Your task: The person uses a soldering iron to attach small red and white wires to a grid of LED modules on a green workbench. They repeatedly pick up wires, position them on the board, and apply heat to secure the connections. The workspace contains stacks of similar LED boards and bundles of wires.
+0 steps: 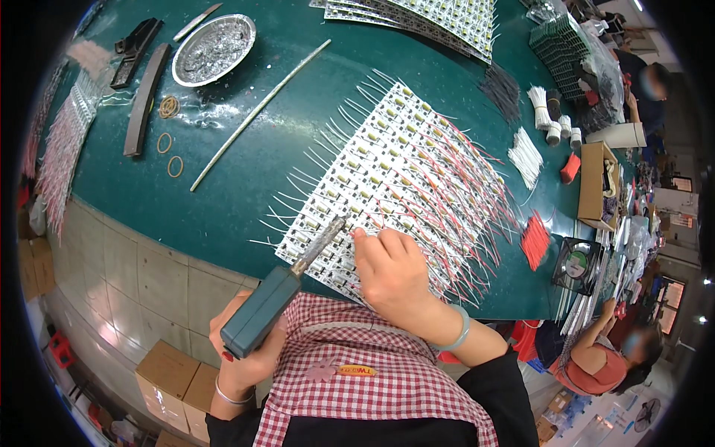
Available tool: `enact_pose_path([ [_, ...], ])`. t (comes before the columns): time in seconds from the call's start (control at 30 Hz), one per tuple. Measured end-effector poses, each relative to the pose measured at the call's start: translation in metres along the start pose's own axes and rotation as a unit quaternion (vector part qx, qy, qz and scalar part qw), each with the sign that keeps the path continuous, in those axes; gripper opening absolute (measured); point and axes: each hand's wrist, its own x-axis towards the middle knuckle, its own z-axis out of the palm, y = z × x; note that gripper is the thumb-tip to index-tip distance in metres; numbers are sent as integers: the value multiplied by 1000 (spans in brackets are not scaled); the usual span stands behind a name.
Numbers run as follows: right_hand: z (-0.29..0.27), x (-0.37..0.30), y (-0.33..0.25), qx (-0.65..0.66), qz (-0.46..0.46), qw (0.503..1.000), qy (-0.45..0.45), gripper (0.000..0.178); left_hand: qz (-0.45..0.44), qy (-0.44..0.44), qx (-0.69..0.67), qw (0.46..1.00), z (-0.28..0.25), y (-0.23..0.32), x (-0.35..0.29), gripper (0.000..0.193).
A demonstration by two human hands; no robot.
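My left hand (257, 365) is wrapped around the dark green body of a soldering gun (261, 311). The gun's metal tip slants up and right onto a panel of small white circuit boards (363, 170). My right hand (395, 274) rests over the panel with thumb and finger pinched together close to the tip; what they pinch is too small to make out. White wires (319, 153) stick out along the panel's left edge. Many red and white wires (454, 197) lie across its right half.
A foil-lined bowl (214, 50), a thin stick (261, 115) and rubber bands (170, 106) lie at the left. At the right are white wire bundles (526, 158), red wires (534, 240), a small fan (577, 266) and a cardboard box (598, 185). Two people sit at the right.
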Motion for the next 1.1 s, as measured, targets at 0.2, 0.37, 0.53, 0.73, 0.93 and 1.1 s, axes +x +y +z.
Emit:
enact_pose_path([
  [0.2, -3, -5, 8, 131, 103, 985, 53, 31, -9, 10, -13, 1000, 0, -1, -4, 21],
  [0.37, 1, -3, 16, 152, 112, 979, 73, 31, 1, 6, -20, 1000, 0, -1, -5, 22],
  [0.53, -4, 0, 15, 160, 135, 977, 51, 30, -8, -14, -3, 1000, 0, 6, -2, 22],
  [0.73, -2, 1, 15, 152, 126, 979, 54, 29, 17, -8, 18, 1000, 4, 5, 0, 20],
  [0.93, -1, 0, 15, 150, 128, 979, 53, 29, 11, -18, 22, 1000, 6, 3, 1, 19],
  [1.1, 1, -1, 16, 149, 128, 979, 49, 29, -2, -28, 27, 999, 7, 5, 3, 17],
])
